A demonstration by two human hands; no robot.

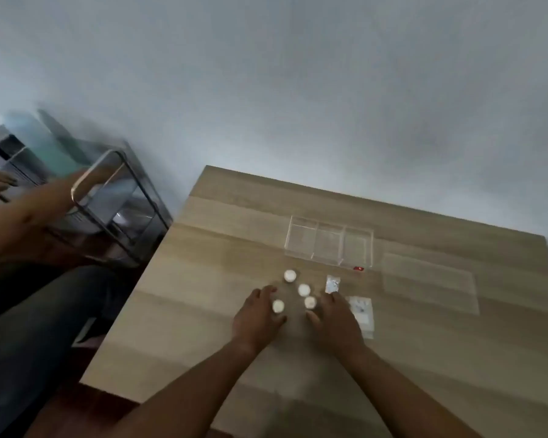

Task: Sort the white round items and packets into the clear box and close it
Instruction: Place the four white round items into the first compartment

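Observation:
Several white round items lie on the wooden table (424, 358). One round item (278, 306) sits between the thumb and fingers of my left hand (257, 316). Another round item (310, 302) is held between the thumb and forefinger of my right hand (334, 325). Two more round items (289, 275) (304, 289) lie free just beyond my hands. A small packet (332, 284) lies to their right, and a larger packet (363, 314) is partly hidden under my right hand. The clear box (329, 245), open, with three compartments and a red tag, stands farther back.
The clear flat lid (429, 279) lies on the table to the right of the box. A metal-framed glass stand (108, 197) is off the table's left edge. Another person's arm (19, 210) and dark trousers (38, 327) are at the left.

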